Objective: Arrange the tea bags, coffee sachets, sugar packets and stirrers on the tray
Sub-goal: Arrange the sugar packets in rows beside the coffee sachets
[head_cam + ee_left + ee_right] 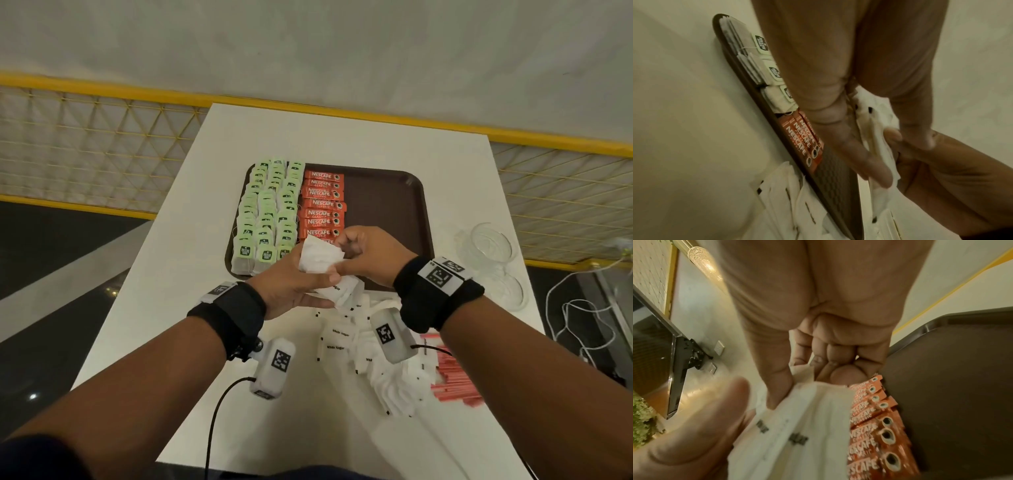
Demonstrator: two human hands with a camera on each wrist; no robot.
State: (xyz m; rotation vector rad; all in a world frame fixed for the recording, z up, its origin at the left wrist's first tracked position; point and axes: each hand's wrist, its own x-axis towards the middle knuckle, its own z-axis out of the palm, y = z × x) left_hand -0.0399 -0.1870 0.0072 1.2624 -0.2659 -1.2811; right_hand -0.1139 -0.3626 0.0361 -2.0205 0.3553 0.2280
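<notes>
White sugar packets (320,262) | gripped by left hand (291,291), right hand (368,255) | next: tray (387,202), 3 o'clock of coffee sachets (320,205)

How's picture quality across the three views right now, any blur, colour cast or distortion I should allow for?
Head view: dim but sharp on the tea bags and coffee sachets; wide-angle bends the yellow rail. Left wrist view: warm cast, left hand soft. Right wrist view: sugar packets and the thumb at lower left smeared; right hand fills the frame.

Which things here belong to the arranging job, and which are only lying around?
Job: tray, tea bags, coffee sachets, sugar packets held by both hands, loose sugar packets, stirrers.
Lying about: glass bowl, white cable.
</notes>
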